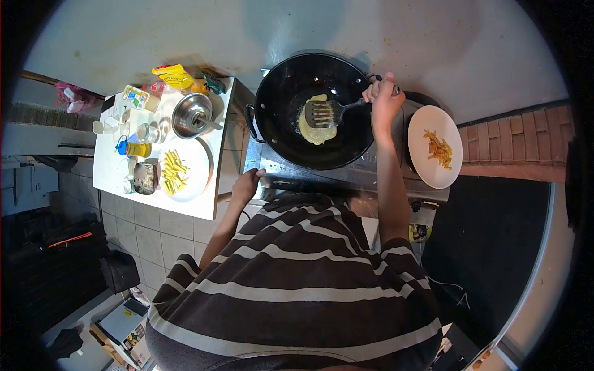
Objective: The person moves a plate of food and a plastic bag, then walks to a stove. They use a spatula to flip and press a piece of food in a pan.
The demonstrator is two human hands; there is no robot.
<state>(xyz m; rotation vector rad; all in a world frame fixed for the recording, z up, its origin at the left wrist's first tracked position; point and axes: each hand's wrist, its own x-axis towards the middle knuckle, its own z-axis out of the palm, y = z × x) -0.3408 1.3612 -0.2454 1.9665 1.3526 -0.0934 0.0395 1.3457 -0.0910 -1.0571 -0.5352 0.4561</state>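
Note:
My right hand point(385, 105) is wrapped round the handle of a slotted spatula point(323, 114), whose head lies over a pale yellow, flat piece of food point(318, 134). This food is in the bottom of a black wok point(278, 145), left of its middle. The wok stands on a metal stove point(291, 171). By the stove's front left corner is my left hand point(247, 185), fingers curled in; whatever is inside them, if anything, is hidden.
Right of the wok sits a white plate point(427, 170) with fried strips point(438, 149). The left table point(117, 198) holds a plate of pale strips point(175, 170), a steel bowl point(192, 115), an oil bottle point(137, 149) and a yellow packet point(175, 76). A wok handle point(252, 123) juts left.

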